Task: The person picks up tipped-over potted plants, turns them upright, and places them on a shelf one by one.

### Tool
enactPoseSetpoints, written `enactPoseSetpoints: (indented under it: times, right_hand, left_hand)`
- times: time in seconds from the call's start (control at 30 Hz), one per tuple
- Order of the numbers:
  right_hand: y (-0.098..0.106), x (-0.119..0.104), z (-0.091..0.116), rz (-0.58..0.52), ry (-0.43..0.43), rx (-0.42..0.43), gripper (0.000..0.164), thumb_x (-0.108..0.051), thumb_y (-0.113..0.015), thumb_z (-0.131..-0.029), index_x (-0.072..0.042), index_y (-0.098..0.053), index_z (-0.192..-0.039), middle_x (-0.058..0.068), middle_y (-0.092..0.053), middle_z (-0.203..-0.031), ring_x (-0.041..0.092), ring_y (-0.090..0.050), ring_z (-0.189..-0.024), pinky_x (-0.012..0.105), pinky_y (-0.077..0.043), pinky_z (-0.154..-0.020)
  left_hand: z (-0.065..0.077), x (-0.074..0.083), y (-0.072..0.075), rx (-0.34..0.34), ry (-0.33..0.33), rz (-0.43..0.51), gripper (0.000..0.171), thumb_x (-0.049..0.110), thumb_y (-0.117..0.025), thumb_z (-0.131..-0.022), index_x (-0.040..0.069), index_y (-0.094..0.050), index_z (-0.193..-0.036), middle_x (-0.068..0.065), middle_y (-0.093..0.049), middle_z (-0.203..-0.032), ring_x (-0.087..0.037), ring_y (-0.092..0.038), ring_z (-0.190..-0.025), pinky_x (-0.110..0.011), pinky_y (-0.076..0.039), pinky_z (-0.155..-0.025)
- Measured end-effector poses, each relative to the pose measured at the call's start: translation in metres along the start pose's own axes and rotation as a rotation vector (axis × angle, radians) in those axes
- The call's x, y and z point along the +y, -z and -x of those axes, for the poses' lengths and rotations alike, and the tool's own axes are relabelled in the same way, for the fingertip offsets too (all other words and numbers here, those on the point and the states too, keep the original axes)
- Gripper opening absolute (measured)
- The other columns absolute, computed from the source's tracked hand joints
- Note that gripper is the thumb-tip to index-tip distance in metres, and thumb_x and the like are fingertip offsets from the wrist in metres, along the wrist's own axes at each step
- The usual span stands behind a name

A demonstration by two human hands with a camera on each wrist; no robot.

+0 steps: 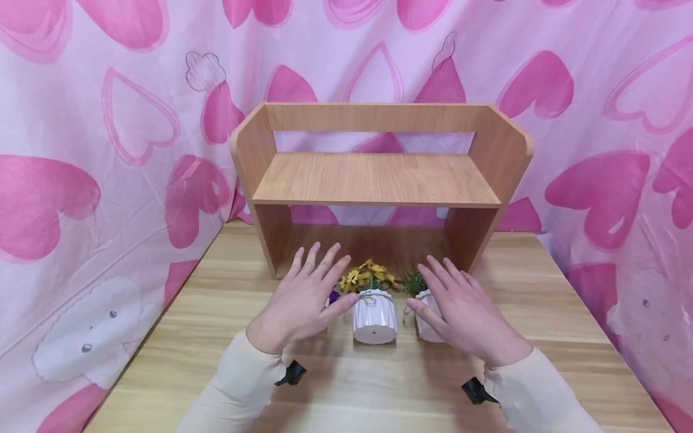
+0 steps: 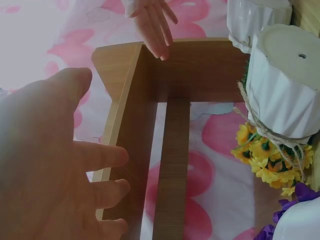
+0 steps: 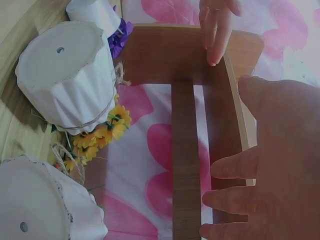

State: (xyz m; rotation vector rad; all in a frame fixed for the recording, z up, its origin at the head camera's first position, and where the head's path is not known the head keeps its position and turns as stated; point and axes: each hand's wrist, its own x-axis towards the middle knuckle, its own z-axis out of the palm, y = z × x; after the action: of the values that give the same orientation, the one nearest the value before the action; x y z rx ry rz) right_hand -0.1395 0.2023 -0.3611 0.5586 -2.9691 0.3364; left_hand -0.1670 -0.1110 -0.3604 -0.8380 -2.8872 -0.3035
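Note:
My left hand (image 1: 303,300) hovers with fingers spread over the left potted flower, hiding most of it; only purple flowers (image 1: 333,296) peek out by the thumb. Between the hands, a white ribbed pot (image 1: 375,319) tied with twine lies on its side, base towards me, yellow flowers (image 1: 368,275) pointing at the shelf. My right hand (image 1: 460,310), fingers straight, is above a third white pot (image 1: 426,332) with green leaves (image 1: 414,281), partly covering it. Neither hand grips anything. In the left wrist view the pot bases (image 2: 290,55) show a small hole.
A two-level wooden shelf (image 1: 376,177) stands on the table (image 1: 373,397) just beyond the pots, with side panels and a back rail. A pink heart-patterned curtain (image 1: 135,198) surrounds the table at the back and both sides.

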Motion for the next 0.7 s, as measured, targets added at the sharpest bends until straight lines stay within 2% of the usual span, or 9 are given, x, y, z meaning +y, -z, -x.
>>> enactPoseSetpoints:
  times: [0.17, 0.27, 0.4, 0.43, 0.5, 0.53, 0.6, 0.63, 0.7]
  right_hand:
    - [-0.004, 0.004, 0.001, -0.013, -0.001, 0.019, 0.081, -0.061, -0.056, -0.106, -0.005, -0.045, -0.163, 0.022, -0.041, -0.171, 0.053, -0.038, -0.156, 0.074, -0.031, -0.123]
    - [-0.008, 0.008, 0.0, -0.053, 0.012, 0.064, 0.073, -0.053, -0.062, -0.106, -0.003, -0.051, -0.158, 0.022, -0.051, -0.164, 0.05, -0.047, -0.151, 0.071, -0.036, -0.121]
    - [-0.013, 0.015, -0.002, -0.15, -0.014, 0.126, 0.058, -0.038, -0.068, -0.106, 0.0, -0.061, -0.148, 0.023, -0.063, -0.151, 0.048, -0.059, -0.14, 0.067, -0.044, -0.116]
    - [-0.015, 0.017, -0.002, -0.172, -0.037, 0.135, 0.054, -0.036, -0.069, -0.106, 0.0, -0.062, -0.146, 0.023, -0.065, -0.148, 0.047, -0.061, -0.137, 0.067, -0.046, -0.114]
    - [-0.018, 0.021, -0.003, -0.205, -0.095, 0.134, 0.052, -0.035, -0.068, -0.106, -0.001, -0.063, -0.144, 0.022, -0.067, -0.145, 0.047, -0.063, -0.134, 0.067, -0.048, -0.112]
    - [-0.02, 0.024, -0.003, -0.216, -0.122, 0.132, 0.051, -0.035, -0.068, -0.106, -0.001, -0.064, -0.143, 0.022, -0.068, -0.144, 0.047, -0.063, -0.133, 0.067, -0.048, -0.111]
    - [-0.025, 0.028, -0.004, -0.234, -0.17, 0.125, 0.049, -0.036, -0.068, -0.106, -0.002, -0.064, -0.142, 0.022, -0.069, -0.142, 0.047, -0.065, -0.129, 0.068, -0.049, -0.108]
    - [-0.027, 0.031, -0.003, -0.239, -0.187, 0.125, 0.05, -0.036, -0.067, -0.106, -0.002, -0.064, -0.142, 0.022, -0.069, -0.141, 0.046, -0.066, -0.128, 0.068, -0.05, -0.107]
    - [-0.03, 0.036, -0.003, -0.251, -0.223, 0.118, 0.051, -0.038, -0.066, -0.107, -0.002, -0.063, -0.143, 0.024, -0.068, -0.142, 0.047, -0.066, -0.127, 0.068, -0.05, -0.107]
  left_hand:
    - [-0.003, -0.001, -0.002, 0.042, 0.021, 0.048, 0.074, 0.059, -0.049, -0.109, 0.015, -0.038, -0.168, -0.01, -0.027, -0.179, -0.044, -0.025, -0.165, -0.062, -0.016, -0.134]
    - [-0.004, -0.003, -0.002, 0.119, 0.061, 0.121, 0.069, 0.049, -0.06, -0.107, 0.012, -0.045, -0.164, -0.012, -0.04, -0.173, -0.042, -0.039, -0.159, -0.06, -0.028, -0.131]
    - [-0.004, -0.009, 0.0, 0.227, 0.156, 0.227, 0.062, 0.04, -0.065, -0.106, 0.009, -0.053, -0.158, -0.013, -0.054, -0.164, -0.038, -0.056, -0.147, -0.057, -0.046, -0.12]
    - [-0.005, -0.011, 0.0, 0.256, 0.183, 0.249, 0.06, 0.038, -0.066, -0.106, 0.008, -0.055, -0.156, -0.013, -0.058, -0.161, -0.037, -0.067, -0.135, -0.057, -0.051, -0.115]
    - [-0.005, -0.017, 0.001, 0.294, 0.246, 0.294, 0.056, 0.037, -0.067, -0.106, 0.009, -0.057, -0.154, -0.015, -0.075, -0.135, -0.033, -0.078, -0.1, -0.054, -0.06, -0.101]
    - [-0.005, -0.02, 0.001, 0.309, 0.277, 0.317, 0.055, 0.035, -0.067, -0.106, 0.009, -0.058, -0.153, -0.015, -0.079, -0.116, -0.03, -0.076, -0.081, -0.051, -0.063, -0.09]
    - [-0.004, -0.028, 0.001, 0.329, 0.346, 0.37, 0.052, 0.035, -0.066, -0.106, 0.012, -0.06, -0.152, -0.013, -0.073, -0.082, -0.022, -0.059, -0.055, -0.045, -0.058, -0.07]
    - [-0.004, -0.032, 0.001, 0.345, 0.37, 0.392, 0.05, 0.034, -0.066, -0.106, 0.012, -0.06, -0.151, -0.011, -0.066, -0.071, -0.019, -0.049, -0.049, -0.042, -0.053, -0.063]
    - [-0.005, -0.039, 0.0, 0.397, 0.403, 0.421, 0.047, 0.033, -0.065, -0.106, 0.011, -0.063, -0.148, -0.012, -0.064, -0.068, -0.016, -0.044, -0.046, -0.038, -0.046, -0.059]
